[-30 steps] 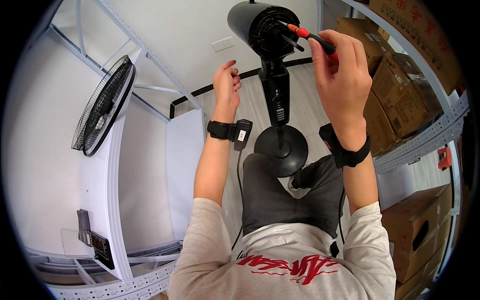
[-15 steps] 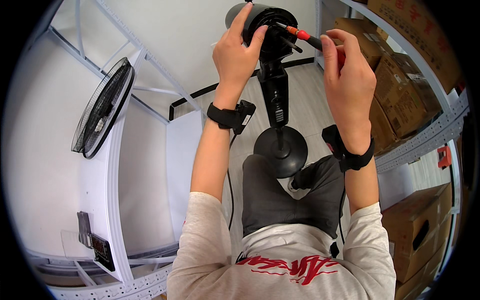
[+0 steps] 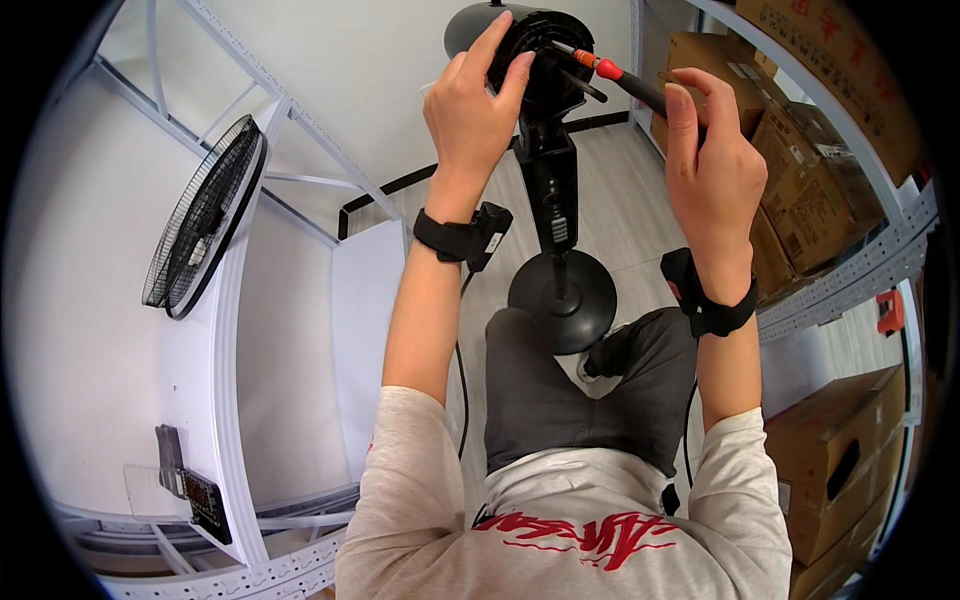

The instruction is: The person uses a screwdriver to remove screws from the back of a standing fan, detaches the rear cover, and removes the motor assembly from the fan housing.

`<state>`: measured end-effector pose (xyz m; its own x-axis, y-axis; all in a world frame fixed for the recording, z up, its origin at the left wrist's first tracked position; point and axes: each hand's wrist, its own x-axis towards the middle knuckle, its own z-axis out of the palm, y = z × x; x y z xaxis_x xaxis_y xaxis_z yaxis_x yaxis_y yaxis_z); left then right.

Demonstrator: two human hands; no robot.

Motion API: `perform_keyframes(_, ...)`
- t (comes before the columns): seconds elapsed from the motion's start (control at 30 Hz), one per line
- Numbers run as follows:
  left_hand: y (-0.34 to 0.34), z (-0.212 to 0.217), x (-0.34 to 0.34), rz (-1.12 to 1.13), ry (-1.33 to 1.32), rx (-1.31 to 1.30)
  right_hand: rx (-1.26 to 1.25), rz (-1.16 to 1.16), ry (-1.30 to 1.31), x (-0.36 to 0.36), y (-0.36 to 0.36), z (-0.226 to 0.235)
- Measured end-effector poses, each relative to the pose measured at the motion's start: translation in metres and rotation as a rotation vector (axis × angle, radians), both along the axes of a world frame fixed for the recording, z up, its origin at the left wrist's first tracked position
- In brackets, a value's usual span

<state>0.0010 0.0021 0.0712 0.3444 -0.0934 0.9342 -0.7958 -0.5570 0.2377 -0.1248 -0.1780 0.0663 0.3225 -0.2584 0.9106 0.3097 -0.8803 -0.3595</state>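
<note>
Left fingers (image 3: 489, 44) apart, seemingly touching fan housing (image 3: 535, 36); right fingers (image 3: 683, 128) clamp screwdriver (image 3: 612, 71) pointing up-left.

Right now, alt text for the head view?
The right hand holds a screwdriver at the front of a black fan housing; the left hand spreads against its rim. A fan grille rests on the shelf at left, cardboard boxes at right.

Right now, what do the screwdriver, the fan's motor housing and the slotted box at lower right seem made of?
Screwdriver: red-and-black handle, probably plastic; slim tip likely metal, too small to confirm.

Motor housing: probably plastic, judging by its smooth dark shell with a soft sheen; painted metal is possible.

Slotted box: matte brown cardboard, judging by its colour and cut-out slot.
</note>
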Motion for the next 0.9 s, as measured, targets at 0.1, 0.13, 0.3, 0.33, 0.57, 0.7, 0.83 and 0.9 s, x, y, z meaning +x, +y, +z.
perform_keyframes(0.1, -0.001, -0.001, -0.002, -0.025, 0.012, -0.015, -0.016, -0.048, -0.021, 0.000, 0.000, 0.001)
perform_keyframes(0.13, -0.001, -0.001, -0.002, -0.032, 0.018, -0.021, -0.012, -0.048, -0.019, -0.001, 0.003, 0.002)
perform_keyframes(0.3, 0.000, 0.004, -0.010, -0.039, 0.078, -0.015, -0.045, -0.096, -0.053, -0.004, 0.009, 0.006)
perform_keyframes(0.33, -0.001, 0.007, -0.014, -0.046, 0.118, -0.007, -0.040, -0.075, -0.062, -0.006, 0.010, 0.008)
perform_keyframes(0.57, -0.001, 0.013, -0.020, -0.079, 0.116, -0.033, -0.129, 0.064, -0.174, -0.005, 0.012, 0.013)
perform_keyframes(0.7, 0.000, 0.012, -0.020, -0.063, 0.153, -0.016, -0.143, 0.106, -0.171, -0.010, 0.008, 0.015)
perform_keyframes(0.83, -0.003, 0.009, -0.016, -0.074, 0.099, -0.048, -0.029, 0.161, -0.130, -0.009, 0.005, 0.013)
perform_keyframes(0.9, -0.004, 0.010, -0.017, -0.078, 0.172, -0.041, 0.016, 0.183, -0.129, -0.007, 0.004, 0.011)
